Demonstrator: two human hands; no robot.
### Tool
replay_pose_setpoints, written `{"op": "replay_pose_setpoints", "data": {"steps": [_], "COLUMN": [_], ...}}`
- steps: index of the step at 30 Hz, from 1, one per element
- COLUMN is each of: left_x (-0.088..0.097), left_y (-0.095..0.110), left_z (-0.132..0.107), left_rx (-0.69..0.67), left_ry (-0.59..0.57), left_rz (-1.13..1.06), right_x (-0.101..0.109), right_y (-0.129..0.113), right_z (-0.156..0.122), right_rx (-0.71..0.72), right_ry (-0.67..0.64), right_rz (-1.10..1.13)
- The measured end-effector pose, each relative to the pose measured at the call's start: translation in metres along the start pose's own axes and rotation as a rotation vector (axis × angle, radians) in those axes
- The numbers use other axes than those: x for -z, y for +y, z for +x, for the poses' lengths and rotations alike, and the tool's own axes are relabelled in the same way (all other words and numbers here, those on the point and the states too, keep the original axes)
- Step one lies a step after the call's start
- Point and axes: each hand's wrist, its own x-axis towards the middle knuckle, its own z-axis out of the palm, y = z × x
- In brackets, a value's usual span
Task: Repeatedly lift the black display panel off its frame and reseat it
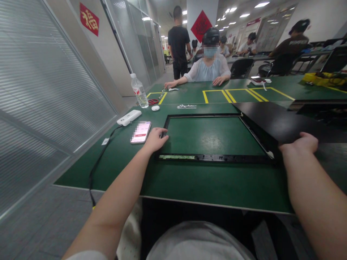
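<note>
A thin black rectangular frame [233, 158] lies flat on the green table, which shows through its middle. Along its near side, at the left, runs a green strip [177, 157]. My left hand [157, 139] is closed on the left side of the frame, thumb and fingers around the edge. A large, flat black panel [271, 117] slants up over the frame's right side. My right hand [300, 143] grips the near edge of this panel; its fingertips are partly hidden. Pale bits show at the frame's right corners.
Left of the frame are a phone [140, 132], a white power bank [129, 117] with a black cable, and a water bottle [139, 91]. Red-handled scissors [153, 102] and a white case [155, 108] lie beyond. Across the table sits a masked person [207, 68].
</note>
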Motion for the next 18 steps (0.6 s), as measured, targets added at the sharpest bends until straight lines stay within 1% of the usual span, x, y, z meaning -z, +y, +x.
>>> {"op": "replay_pose_setpoints", "data": {"steps": [2,4,9,12,15,18], "left_x": [0.0,0.001,0.002,0.002,0.003,0.004], "left_y": [0.001,0.002,0.004,0.005,0.008,0.014], "left_z": [0.0,0.0,0.0,0.0,0.001,0.001], "left_rx": [0.006,0.009,0.014,0.042,0.116,0.206], "left_ry": [0.001,0.002,0.03,0.075,0.124,0.184], "left_rz": [-0.005,-0.009,-0.027,-0.08,-0.228,-0.522], "right_x": [-0.005,-0.01,-0.015,-0.015,-0.015,-0.013], "right_y": [-0.004,-0.007,-0.01,-0.012,-0.013,-0.014], "right_z": [-0.011,-0.023,-0.042,-0.051,-0.064,-0.077], "right_rx": [-0.032,-0.015,0.028,0.058,0.065,0.047], "right_ry": [-0.034,-0.076,-0.166,-0.264,-0.364,-0.422], "right_rz": [0.123,0.184,0.225,0.217,0.156,0.072]}}
